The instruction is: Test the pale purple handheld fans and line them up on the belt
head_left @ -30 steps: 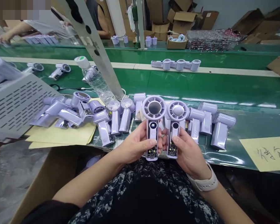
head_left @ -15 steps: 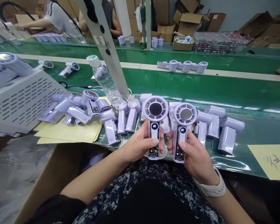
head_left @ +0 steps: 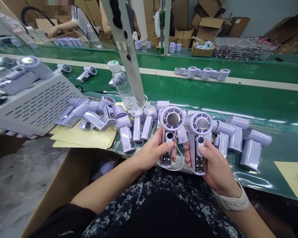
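My left hand (head_left: 157,148) is wrapped round the handle of a lilac handheld fan (head_left: 173,119), its thumb on the front near the button. In my right hand (head_left: 215,162) is a second lilac handheld fan (head_left: 200,123), gripped by the handle with the thumb close to its button. Both fans stand upright with round heads toward me, handle fronts open and circuit boards bare. Their small round displays look dark. A white cable (head_left: 180,155) loops behind the handles. More lilac fans (head_left: 137,120) lie on the green bench just beyond my hands.
A grey vented metal box (head_left: 39,102) stands at left with fans on top. Yellow paper sheets (head_left: 84,136) lie under a fan pile. A water bottle (head_left: 124,86) leans by a metal post (head_left: 129,56). Several fans (head_left: 207,73) rest on the far strip. A co-worker (head_left: 76,23) sits opposite.
The lit "20" on both displays has gone dark. My left thumb has moved up toward the button. The fans have tilted slightly, and the whole view has shifted.
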Available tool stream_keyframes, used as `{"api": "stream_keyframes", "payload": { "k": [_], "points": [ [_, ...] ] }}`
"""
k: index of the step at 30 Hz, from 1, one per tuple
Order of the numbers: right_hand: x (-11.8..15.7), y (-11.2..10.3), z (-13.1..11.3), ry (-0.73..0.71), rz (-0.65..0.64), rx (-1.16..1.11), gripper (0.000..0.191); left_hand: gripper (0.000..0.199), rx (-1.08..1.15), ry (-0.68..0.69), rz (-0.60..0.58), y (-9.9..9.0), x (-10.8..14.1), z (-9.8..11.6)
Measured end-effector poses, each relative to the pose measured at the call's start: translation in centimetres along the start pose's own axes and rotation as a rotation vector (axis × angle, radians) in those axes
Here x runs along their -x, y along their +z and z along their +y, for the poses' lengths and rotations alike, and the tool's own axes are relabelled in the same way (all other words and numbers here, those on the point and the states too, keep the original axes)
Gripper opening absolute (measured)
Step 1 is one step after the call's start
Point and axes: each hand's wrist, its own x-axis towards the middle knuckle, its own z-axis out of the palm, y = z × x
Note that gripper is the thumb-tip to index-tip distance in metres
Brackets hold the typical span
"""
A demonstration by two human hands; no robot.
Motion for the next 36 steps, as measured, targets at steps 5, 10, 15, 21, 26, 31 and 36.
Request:
{"api": "stream_keyframes", "payload": {
  "k": [5, 10, 15, 21, 26, 31, 36],
  "points": [
    [0.1, -0.1, 0.0, 0.035, 0.018, -0.059, 0.033, 0.037, 0.056, -0.051, -0.008, -0.2, -0.1, -0.5],
    [0.4, 0.0, 0.1, -0.012, 0.02, -0.041, 0.021, 0.035, 0.088, -0.042, 0.018, 0.4, -0.2, 0.1],
    [0.6, -0.3, 0.1, -0.055, 0.0, -0.014, 0.017, 0.037, -0.01, -0.016, -0.086, 0.3, -0.3, 0.4],
    [0.7, -0.9, -0.1, -0.039, -0.063, -0.166, 0.038, 0.065, -0.062, -0.092, 0.046, 0.8, -0.3, 0.6],
    [1.0, -0.3, -0.8, -0.022, -0.031, -0.244, 0.045, 0.05, 0.047, -0.04, 0.022, 1.8, 0.0, 1.6],
    [1.9, 0.6, -1.8, -0.023, -0.005, -0.296, 0.031, 0.047, 0.077, -0.016, -0.062, 2.2, 0.9, 3.0],
    [2.6, 1.0, -2.7, -0.065, 0.078, -0.24, 0.026, 0.05, 0.1, -0.077, -0.053, 2.9, 2.0, 4.6]
  ]
}}
